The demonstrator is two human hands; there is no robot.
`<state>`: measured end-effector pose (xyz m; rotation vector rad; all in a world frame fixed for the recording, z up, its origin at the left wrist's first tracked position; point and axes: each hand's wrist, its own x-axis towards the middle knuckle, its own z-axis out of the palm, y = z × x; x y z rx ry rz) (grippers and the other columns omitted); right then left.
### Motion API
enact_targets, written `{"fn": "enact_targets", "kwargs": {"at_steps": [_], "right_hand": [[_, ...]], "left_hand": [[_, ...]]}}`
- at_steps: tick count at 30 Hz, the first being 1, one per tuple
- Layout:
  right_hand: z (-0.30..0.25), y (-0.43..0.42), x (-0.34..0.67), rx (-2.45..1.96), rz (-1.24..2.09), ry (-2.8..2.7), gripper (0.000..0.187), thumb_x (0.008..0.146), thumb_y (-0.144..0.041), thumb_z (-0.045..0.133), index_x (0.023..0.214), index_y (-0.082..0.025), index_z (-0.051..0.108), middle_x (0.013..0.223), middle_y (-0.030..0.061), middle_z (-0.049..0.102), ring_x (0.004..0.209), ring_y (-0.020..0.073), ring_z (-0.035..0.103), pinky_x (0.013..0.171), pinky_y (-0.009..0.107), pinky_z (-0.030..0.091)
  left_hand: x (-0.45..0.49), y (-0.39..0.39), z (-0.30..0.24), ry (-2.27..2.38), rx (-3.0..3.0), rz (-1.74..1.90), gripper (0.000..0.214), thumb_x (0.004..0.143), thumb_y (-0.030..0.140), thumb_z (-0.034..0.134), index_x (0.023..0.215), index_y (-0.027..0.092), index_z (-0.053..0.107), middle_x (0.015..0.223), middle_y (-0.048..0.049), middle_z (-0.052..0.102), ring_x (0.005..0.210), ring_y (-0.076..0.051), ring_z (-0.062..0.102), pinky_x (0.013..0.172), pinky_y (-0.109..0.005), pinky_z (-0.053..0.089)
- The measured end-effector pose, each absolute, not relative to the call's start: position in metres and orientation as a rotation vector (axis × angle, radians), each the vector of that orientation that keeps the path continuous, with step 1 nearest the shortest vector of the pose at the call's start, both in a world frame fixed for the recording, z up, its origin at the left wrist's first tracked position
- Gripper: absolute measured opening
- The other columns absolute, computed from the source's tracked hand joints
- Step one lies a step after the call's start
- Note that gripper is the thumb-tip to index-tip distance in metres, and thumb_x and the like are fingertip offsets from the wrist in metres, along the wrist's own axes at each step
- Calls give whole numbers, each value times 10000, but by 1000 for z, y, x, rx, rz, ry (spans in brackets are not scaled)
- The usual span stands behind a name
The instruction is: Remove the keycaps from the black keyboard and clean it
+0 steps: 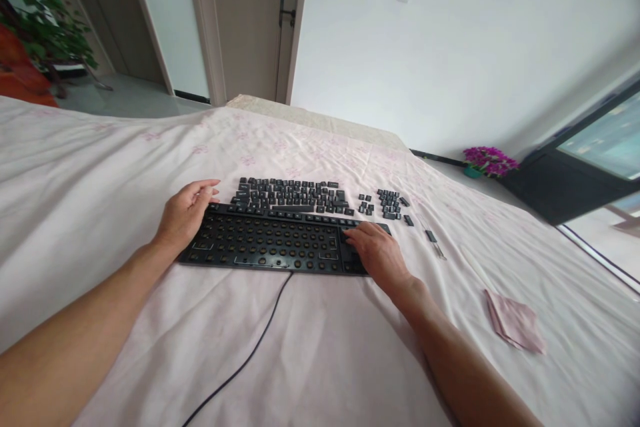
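A black keyboard (280, 240) lies flat on the bedspread, with most of its main block bare of keycaps and its top row still capped. My left hand (186, 210) rests at its back left corner, fingers stretched forward past the edge. Over the right end, my right hand (375, 250) reaches down with fingers drawn together and bent. Its fingertips touch the keyboard, and anything between them is hidden under the hand. Loose black keycaps (293, 193) stand in rows just behind the keyboard. Smaller groups of keycaps (390, 203) lie farther right.
Right of the keycaps lies a small tool with a black handle and wire prongs (439, 250). A folded pink cloth (517, 323) is farther right. The keyboard's black cable (255, 350) runs toward me across the wrinkled bedspread (320, 360).
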<state>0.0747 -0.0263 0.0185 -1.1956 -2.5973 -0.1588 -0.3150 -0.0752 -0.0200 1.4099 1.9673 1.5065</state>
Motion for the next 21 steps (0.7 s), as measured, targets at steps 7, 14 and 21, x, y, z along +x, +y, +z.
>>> {"fn": "enact_targets", "kwargs": {"at_steps": [7,14,21], "right_hand": [[18,-29,74,-1159,-234,-2632,257,967,-220,461,1012,-222,713,858,51,653,840,188,575,730,284,435],[21,-31,72,-1134,-310,-2684,279,975,-188,426,963,-213,704,820,53,624,786,185,530,711,292,397],[17,-36,72,-1143,-339,-2728,308,931,-97,441,1106,-202,671,872,60,627,829,192,542,762,295,418]], "left_hand": [[-314,-76,-20,1972,1409,1499,440,903,488,454,1173,197,645,1009,-69,709,857,-195,685,826,-314,509],[-314,-77,-20,1984,1421,1499,453,900,492,450,1169,186,649,994,-73,710,854,-193,681,844,-327,508],[-314,-77,-19,1972,1390,1500,460,891,512,464,1178,203,648,1022,-72,710,880,-208,688,848,-334,509]]}}
